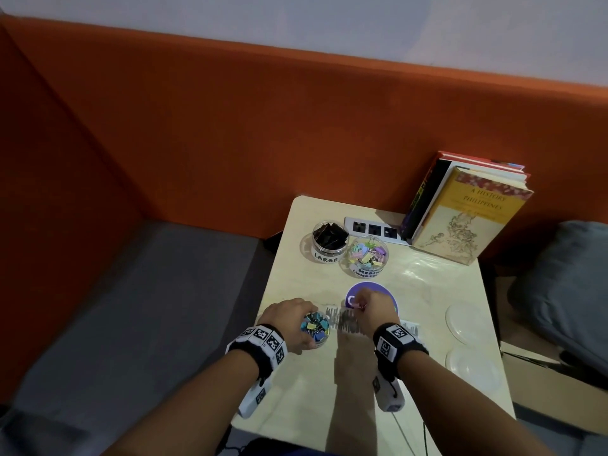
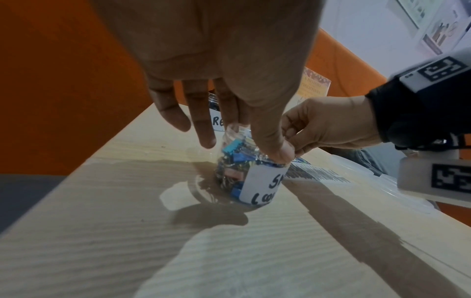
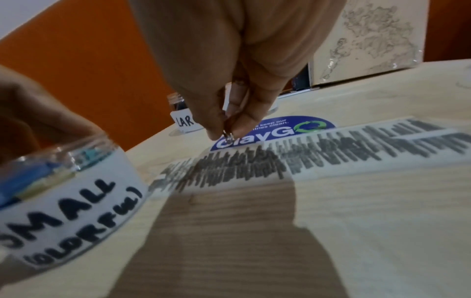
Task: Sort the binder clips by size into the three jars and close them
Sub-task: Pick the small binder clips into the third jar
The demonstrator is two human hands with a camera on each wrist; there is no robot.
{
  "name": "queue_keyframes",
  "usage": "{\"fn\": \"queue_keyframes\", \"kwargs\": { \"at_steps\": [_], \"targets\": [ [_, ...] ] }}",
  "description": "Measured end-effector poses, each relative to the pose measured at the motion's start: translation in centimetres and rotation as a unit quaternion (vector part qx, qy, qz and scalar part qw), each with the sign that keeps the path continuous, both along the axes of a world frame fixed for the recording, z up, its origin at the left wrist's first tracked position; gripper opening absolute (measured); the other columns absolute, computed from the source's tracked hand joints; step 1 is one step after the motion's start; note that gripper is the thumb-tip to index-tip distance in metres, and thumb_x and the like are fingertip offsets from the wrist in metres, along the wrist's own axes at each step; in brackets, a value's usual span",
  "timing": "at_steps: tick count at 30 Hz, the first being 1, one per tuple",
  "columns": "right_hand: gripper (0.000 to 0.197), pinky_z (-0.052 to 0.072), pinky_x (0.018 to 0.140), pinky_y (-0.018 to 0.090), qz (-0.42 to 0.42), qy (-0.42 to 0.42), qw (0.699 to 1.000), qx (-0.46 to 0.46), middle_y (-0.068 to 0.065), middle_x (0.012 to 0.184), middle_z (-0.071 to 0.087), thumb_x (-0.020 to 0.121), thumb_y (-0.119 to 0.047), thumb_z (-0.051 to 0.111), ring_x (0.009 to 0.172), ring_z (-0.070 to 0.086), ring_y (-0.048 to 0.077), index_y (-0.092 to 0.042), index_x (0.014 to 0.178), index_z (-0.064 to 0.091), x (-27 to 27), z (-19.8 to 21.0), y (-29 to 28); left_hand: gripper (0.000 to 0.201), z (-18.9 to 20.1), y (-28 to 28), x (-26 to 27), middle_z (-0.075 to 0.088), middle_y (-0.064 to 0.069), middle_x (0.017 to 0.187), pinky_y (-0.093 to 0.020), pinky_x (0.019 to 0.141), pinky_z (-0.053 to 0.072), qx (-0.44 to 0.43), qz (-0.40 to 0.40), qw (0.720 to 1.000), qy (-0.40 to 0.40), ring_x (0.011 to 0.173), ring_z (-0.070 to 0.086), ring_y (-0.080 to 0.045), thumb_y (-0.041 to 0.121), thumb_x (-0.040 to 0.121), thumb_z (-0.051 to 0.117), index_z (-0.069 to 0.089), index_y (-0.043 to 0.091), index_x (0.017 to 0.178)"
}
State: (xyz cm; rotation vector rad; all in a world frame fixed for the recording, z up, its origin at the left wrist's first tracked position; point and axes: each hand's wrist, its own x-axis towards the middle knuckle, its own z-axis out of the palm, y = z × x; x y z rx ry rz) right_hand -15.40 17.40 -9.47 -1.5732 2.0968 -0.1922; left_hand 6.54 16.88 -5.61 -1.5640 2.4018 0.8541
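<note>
A pale wooden tabletop (image 1: 411,324) is carrying everything here, with a stack of books (image 1: 460,212) leaning at its far right corner and a white power strip (image 1: 371,229) lying along the far edge beside them. Two clear lids (image 1: 468,324) are lying near the right edge, one nearer than the other. Toward the far edge, the jar labelled LARGE (image 1: 330,241) is standing open with black clips inside, and the jar labelled MEDIUM (image 1: 368,255) is standing just beside it on its right, holding pastel clips. Near the left edge, the left hand (image 1: 289,320) is reaching palm down over the open jar labelled SMALL (image 2: 252,177), its thumb and fingers curling round the jar's rim and holding it upright on the wood; the jar is full of coloured small clips. Just right of it, the right hand (image 1: 376,309) is hovering knuckles up above a round blue ClayGO sticker (image 3: 277,131), thumb and forefinger pinching a small binder clip (image 3: 227,134) by its wire handles. A scribbled-over paper strip (image 3: 305,155) is lying between the two hands.
</note>
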Motion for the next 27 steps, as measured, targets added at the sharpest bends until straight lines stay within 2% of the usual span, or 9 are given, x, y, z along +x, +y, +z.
{"fn": "queue_keyframes", "kwargs": {
  "at_steps": [5, 8, 10, 13, 16, 19, 20, 24, 27],
  "targets": [
    [0.014, 0.043, 0.061, 0.022, -0.037, -0.109, 0.993, -0.037, -0.003, 0.076, 0.065, 0.082, -0.011, 0.07, 0.076, 0.063, 0.018, -0.022, 0.083, 0.06, 0.9, 1.4, 1.2, 0.073, 0.0, 0.0, 0.1, 0.054, 0.007, 0.137, -0.033, 0.1, 0.047, -0.007, -0.003, 1.0, 0.004, 0.122, 0.054, -0.018, 0.04, 0.074, 0.082, 0.049, 0.028, 0.139],
    [0.018, 0.046, 0.061, 0.014, 0.011, -0.198, 0.979, -0.042, -0.001, 0.077, 0.069, 0.079, -0.009, 0.075, 0.073, 0.063, 0.014, -0.023, 0.082, 0.064, 2.2, 2.4, 1.7, 0.071, -0.1, 0.1, 0.1, 0.056, 0.008, 0.135, -0.032, 0.098, 0.048, -0.012, 0.003, 1.0, 0.009, 0.119, 0.055, -0.017, 0.04, 0.073, 0.082, 0.051, 0.029, 0.136],
    [0.018, 0.049, 0.063, 0.016, 0.061, -0.223, 0.973, -0.012, -0.003, 0.079, 0.07, 0.078, -0.012, 0.077, 0.072, 0.065, 0.011, -0.025, 0.084, 0.066, 2.9, 2.9, 1.9, 0.071, -0.1, 0.1, 0.2, 0.056, 0.009, 0.133, -0.031, 0.095, 0.048, -0.015, 0.008, 1.0, 0.011, 0.117, 0.057, -0.017, 0.04, 0.071, 0.082, 0.052, 0.031, 0.135],
    [0.019, 0.049, 0.065, 0.016, 0.11, -0.206, 0.972, 0.023, -0.009, 0.082, 0.07, 0.079, -0.013, 0.076, 0.072, 0.063, 0.002, -0.026, 0.091, 0.071, 3.5, 3.0, 2.2, 0.072, 0.0, 0.1, 0.1, 0.057, 0.008, 0.133, -0.032, 0.095, 0.049, -0.012, 0.001, 1.0, 0.011, 0.117, 0.057, -0.018, 0.04, 0.072, 0.083, 0.052, 0.03, 0.136],
    [0.021, 0.053, 0.07, 0.018, 0.069, -0.193, 0.979, 0.001, -0.005, 0.09, 0.07, 0.08, -0.015, 0.077, 0.075, 0.063, 0.005, -0.019, 0.1, 0.072, 3.4, 2.8, 2.2, 0.072, 0.0, 0.0, 0.2, 0.056, 0.007, 0.135, -0.031, 0.095, 0.049, -0.008, 0.005, 1.0, 0.017, 0.117, 0.057, -0.018, 0.038, 0.073, 0.083, 0.051, 0.029, 0.137],
    [0.02, 0.045, 0.063, 0.006, 0.031, -0.185, 0.982, -0.025, 0.0, 0.095, 0.07, 0.083, -0.016, 0.076, 0.078, 0.064, 0.008, -0.015, 0.103, 0.073, 3.2, 3.0, 1.9, 0.071, -0.2, 0.1, 0.2, 0.055, 0.007, 0.135, -0.031, 0.096, 0.049, -0.009, 0.006, 1.0, 0.021, 0.118, 0.057, -0.018, 0.037, 0.073, 0.082, 0.051, 0.029, 0.137],
    [0.017, 0.045, 0.063, 0.006, 0.022, -0.189, 0.981, -0.033, 0.0, 0.095, 0.071, 0.083, -0.016, 0.077, 0.079, 0.065, 0.008, -0.016, 0.1, 0.073, 3.3, 3.2, 1.8, 0.071, -0.3, 0.1, 0.3, 0.056, 0.007, 0.135, -0.031, 0.096, 0.049, -0.006, 0.009, 1.0, 0.024, 0.118, 0.056, -0.018, 0.037, 0.073, 0.082, 0.052, 0.028, 0.136],
    [0.016, 0.057, 0.067, 0.024, 0.002, -0.243, 0.97, -0.031, 0.0, 0.087, 0.071, 0.08, -0.012, 0.078, 0.076, 0.069, 0.015, -0.022, 0.087, 0.068, 4.6, 3.6, 1.6, 0.069, -0.7, 0.2, 0.4, 0.058, 0.008, 0.13, -0.03, 0.092, 0.049, 0.004, 0.015, 0.999, 0.035, 0.116, 0.057, -0.017, 0.039, 0.068, 0.084, 0.055, 0.031, 0.13],
    [0.012, 0.052, 0.068, 0.019, 0.041, -0.194, 0.98, -0.024, -0.003, 0.091, 0.072, 0.083, -0.018, 0.074, 0.077, 0.068, 0.01, -0.021, 0.094, 0.069, 5.3, 3.1, 1.7, 0.072, -1.0, 0.2, 0.7, 0.057, 0.008, 0.131, -0.03, 0.093, 0.048, 0.009, 0.022, 0.999, 0.044, 0.118, 0.055, -0.017, 0.038, 0.067, 0.084, 0.054, 0.032, 0.132]
  ]
}}
